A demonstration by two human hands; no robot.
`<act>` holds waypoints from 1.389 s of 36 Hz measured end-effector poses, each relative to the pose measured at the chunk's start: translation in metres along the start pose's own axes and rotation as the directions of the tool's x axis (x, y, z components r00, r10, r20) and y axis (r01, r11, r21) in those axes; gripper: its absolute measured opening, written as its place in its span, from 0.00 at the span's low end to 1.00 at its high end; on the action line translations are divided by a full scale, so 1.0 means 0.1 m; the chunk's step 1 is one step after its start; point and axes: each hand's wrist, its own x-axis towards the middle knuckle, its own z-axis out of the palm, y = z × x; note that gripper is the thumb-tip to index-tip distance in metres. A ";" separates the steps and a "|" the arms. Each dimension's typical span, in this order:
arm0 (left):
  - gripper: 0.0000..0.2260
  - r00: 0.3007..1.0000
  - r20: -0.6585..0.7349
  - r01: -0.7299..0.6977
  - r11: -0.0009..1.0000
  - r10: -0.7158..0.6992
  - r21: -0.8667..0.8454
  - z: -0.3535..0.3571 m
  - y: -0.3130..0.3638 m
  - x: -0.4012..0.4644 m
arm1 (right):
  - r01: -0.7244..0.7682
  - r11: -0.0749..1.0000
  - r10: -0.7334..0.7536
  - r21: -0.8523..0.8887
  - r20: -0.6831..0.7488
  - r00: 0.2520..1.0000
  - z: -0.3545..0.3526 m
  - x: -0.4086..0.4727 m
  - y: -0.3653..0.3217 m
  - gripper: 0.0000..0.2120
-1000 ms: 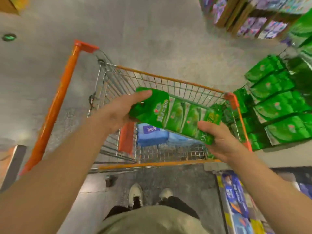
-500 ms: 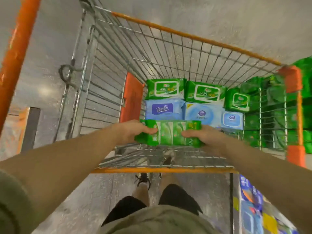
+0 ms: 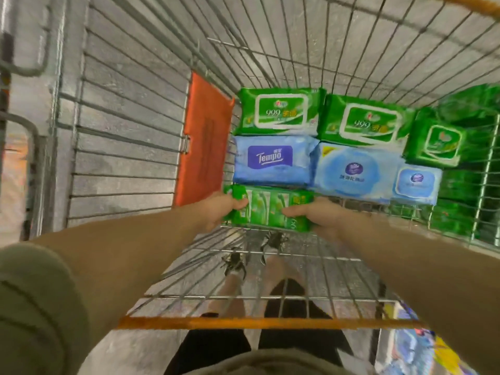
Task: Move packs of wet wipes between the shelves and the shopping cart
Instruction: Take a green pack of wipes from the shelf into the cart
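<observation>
A long green multipack of wet wipes point(image 3: 270, 209) lies low in the wire shopping cart point(image 3: 130, 147), against the blue packs. My left hand point(image 3: 224, 209) grips its left end and my right hand point(image 3: 319, 216) grips its right end. Behind it lie a blue Tempo pack point(image 3: 270, 161), a pale blue pack point(image 3: 354, 171) and a small blue pack point(image 3: 416, 182). Further back sit two green 999 packs point(image 3: 278, 112) point(image 3: 362, 123) and a smaller green pack point(image 3: 435, 142).
An orange plastic flap point(image 3: 205, 139) stands at the cart's left inner side. The orange handle bar point(image 3: 257, 323) crosses near me. More green packs point(image 3: 465, 201) show through the right wire wall. My legs and shoes are visible under the cart floor.
Both hands have lowered the green multipack from above the cart down to its floor, in front of the blue packs. My head has leaned in closer over the cart.
</observation>
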 end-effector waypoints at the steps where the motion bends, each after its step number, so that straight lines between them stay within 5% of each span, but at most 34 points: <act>1: 0.55 0.999 -0.037 0.001 1.000 -0.001 -0.014 -0.02 -0.13 0.23 | -0.004 1.000 0.004 0.009 -0.011 1.000 0.02 0.08 0.02 0.18; 3: 0.55 0.996 -0.090 -0.002 1.000 0.001 -0.006 0.02 -0.17 0.34 | -0.018 0.999 0.020 0.033 -0.074 0.997 0.04 0.22 0.06 0.21; 6: 0.24 0.983 -0.183 -0.011 0.994 0.032 0.111 0.23 0.14 -0.10 | -0.008 0.999 0.013 0.039 -0.142 0.990 0.00 0.53 0.25 0.32; 8: 0.17 0.975 -0.216 0.000 0.979 0.045 0.203 0.34 0.32 -0.32 | -0.002 1.000 0.005 0.018 -0.151 0.989 -0.14 0.89 0.47 0.45; 16: 0.12 0.964 -0.245 0.002 0.916 0.105 0.402 0.36 0.58 -0.59 | -0.109 0.847 -0.020 -0.520 -0.237 0.971 0.18 0.20 -0.11 0.23; 22: 0.18 0.952 -0.254 -0.028 0.872 0.173 0.489 0.23 0.73 -0.90 | -0.098 0.605 -0.076 -0.790 -0.179 0.981 0.29 -0.18 -0.43 0.23; 27: 0.25 0.933 -0.267 -0.065 0.840 0.243 0.539 0.08 0.83 -1.25 | -0.082 0.510 -0.115 -0.856 -0.163 0.980 0.33 -0.54 -0.56 0.16; 37: 0.29 0.866 -0.187 -0.238 0.712 0.463 0.660 -0.13 1.04 -2.18 | -0.099 0.512 -0.255 -0.853 -0.261 0.931 0.47 -1.59 -0.85 0.15; 43: 0.24 0.776 -0.080 -0.362 0.544 0.626 0.757 -0.16 1.39 -2.86 | -0.038 0.496 -0.527 -0.868 -0.336 0.780 0.41 -2.19 -1.09 0.15; 50: 0.40 0.612 0.087 -0.502 0.301 0.786 0.811 0.08 1.81 -3.68 | 0.020 0.487 -0.715 -0.873 -0.386 0.583 0.39 -3.27 -1.17 0.28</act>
